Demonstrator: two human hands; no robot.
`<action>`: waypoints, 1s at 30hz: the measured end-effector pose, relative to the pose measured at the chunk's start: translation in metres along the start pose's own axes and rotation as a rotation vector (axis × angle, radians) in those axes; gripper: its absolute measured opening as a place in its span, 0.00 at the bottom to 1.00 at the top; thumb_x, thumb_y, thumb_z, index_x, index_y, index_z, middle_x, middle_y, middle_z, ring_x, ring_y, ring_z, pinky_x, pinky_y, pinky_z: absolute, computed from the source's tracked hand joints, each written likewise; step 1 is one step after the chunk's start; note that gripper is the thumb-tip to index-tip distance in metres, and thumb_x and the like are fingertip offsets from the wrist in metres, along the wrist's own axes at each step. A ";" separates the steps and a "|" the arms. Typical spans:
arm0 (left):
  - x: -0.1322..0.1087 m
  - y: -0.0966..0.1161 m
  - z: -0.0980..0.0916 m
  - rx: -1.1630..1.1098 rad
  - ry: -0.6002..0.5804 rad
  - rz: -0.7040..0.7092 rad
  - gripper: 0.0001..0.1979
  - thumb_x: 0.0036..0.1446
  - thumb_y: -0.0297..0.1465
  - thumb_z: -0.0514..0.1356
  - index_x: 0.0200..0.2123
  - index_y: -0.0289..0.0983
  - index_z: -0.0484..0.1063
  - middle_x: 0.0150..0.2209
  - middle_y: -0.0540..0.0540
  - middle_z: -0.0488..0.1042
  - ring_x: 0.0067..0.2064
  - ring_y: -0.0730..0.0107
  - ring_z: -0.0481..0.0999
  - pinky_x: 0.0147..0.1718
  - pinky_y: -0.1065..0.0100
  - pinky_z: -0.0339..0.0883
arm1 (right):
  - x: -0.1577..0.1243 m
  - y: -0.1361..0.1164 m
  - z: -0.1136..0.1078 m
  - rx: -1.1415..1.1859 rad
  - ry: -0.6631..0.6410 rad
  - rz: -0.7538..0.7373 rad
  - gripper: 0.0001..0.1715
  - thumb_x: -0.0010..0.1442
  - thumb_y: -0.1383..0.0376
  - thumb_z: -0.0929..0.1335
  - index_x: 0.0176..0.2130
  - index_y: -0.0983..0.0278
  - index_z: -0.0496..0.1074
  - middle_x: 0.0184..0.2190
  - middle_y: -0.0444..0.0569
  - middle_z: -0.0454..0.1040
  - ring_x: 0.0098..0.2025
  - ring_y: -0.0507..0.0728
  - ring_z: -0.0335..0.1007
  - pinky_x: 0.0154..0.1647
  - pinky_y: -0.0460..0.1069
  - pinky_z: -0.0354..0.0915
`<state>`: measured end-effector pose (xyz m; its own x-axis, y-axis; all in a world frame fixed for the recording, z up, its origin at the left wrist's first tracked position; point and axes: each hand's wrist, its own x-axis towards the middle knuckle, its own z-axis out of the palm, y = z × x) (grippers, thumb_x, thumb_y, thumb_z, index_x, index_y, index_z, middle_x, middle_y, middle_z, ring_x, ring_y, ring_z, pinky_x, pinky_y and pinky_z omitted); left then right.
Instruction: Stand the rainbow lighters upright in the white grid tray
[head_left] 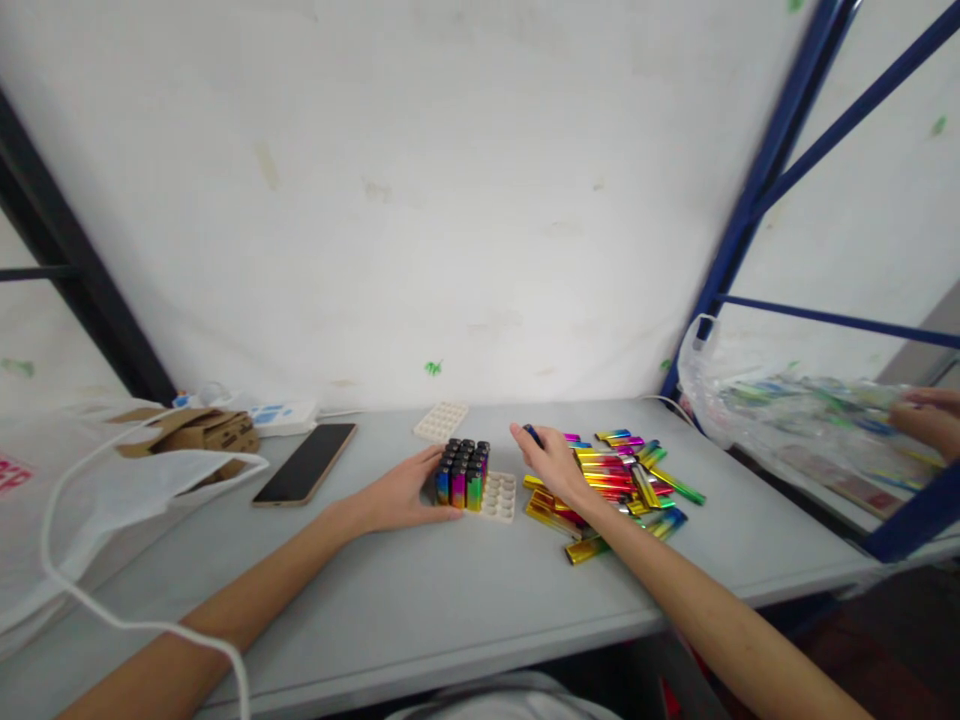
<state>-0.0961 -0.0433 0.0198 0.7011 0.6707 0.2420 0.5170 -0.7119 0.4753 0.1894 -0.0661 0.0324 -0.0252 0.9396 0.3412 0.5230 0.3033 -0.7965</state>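
Observation:
Rainbow-coloured lighters [463,480] with black tops stand upright, packed together in the left part of a white tray with round holes [498,497]. Around their left side my left hand [409,492] is cupped, thumb along the front and fingers behind. To the right, my right hand [551,462] pinches a lighter [533,436], of which only a dark blue end shows. Beneath and beside that hand lies a loose pile of shiny lighters [611,470] in gold, red, green, blue and purple; the hand and forearm hide part of it.
Another white holed tray [441,420] lies near the wall. At the left are a phone [306,464], a cardboard box [202,440], a plastic bag [112,500] and a white cable. Blue frame bars [750,200] bound the right side; beyond, another person's hand [930,415] is near plastic bags.

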 end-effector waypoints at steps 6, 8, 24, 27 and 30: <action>0.000 0.003 -0.001 0.001 -0.003 0.003 0.43 0.58 0.52 0.71 0.69 0.37 0.66 0.69 0.33 0.70 0.69 0.38 0.70 0.71 0.46 0.63 | 0.000 0.001 0.001 0.021 -0.054 0.021 0.32 0.65 0.39 0.60 0.23 0.58 0.57 0.20 0.41 0.58 0.25 0.52 0.54 0.28 0.49 0.49; 0.000 0.002 0.000 -0.006 0.007 0.006 0.42 0.57 0.51 0.71 0.68 0.38 0.67 0.68 0.34 0.72 0.68 0.38 0.71 0.70 0.47 0.64 | 0.001 0.001 0.001 0.007 -0.063 0.026 0.30 0.66 0.41 0.60 0.23 0.59 0.58 0.20 0.41 0.58 0.25 0.53 0.54 0.28 0.49 0.49; 0.001 0.005 0.003 -0.019 0.035 -0.014 0.39 0.54 0.51 0.72 0.65 0.41 0.71 0.63 0.36 0.77 0.64 0.37 0.76 0.67 0.47 0.68 | 0.006 0.006 0.000 -0.107 0.006 0.007 0.24 0.67 0.53 0.61 0.22 0.59 0.60 0.19 0.41 0.61 0.26 0.53 0.58 0.29 0.49 0.49; 0.001 0.006 0.003 -0.023 0.039 -0.003 0.39 0.55 0.52 0.72 0.64 0.41 0.72 0.63 0.36 0.77 0.64 0.37 0.76 0.67 0.47 0.68 | 0.007 0.008 0.001 -0.113 0.003 0.006 0.23 0.68 0.55 0.61 0.23 0.59 0.60 0.19 0.40 0.61 0.26 0.54 0.59 0.29 0.49 0.51; 0.002 0.006 0.003 -0.014 0.040 -0.013 0.39 0.54 0.52 0.72 0.64 0.41 0.72 0.62 0.36 0.77 0.63 0.36 0.76 0.66 0.46 0.68 | 0.007 0.008 -0.002 -0.078 -0.046 -0.034 0.23 0.72 0.49 0.61 0.30 0.60 0.64 0.23 0.40 0.66 0.28 0.54 0.63 0.30 0.48 0.55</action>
<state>-0.0904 -0.0469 0.0208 0.6738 0.6881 0.2692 0.5187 -0.7000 0.4908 0.1949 -0.0576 0.0293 -0.0821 0.9359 0.3427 0.5857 0.3235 -0.7432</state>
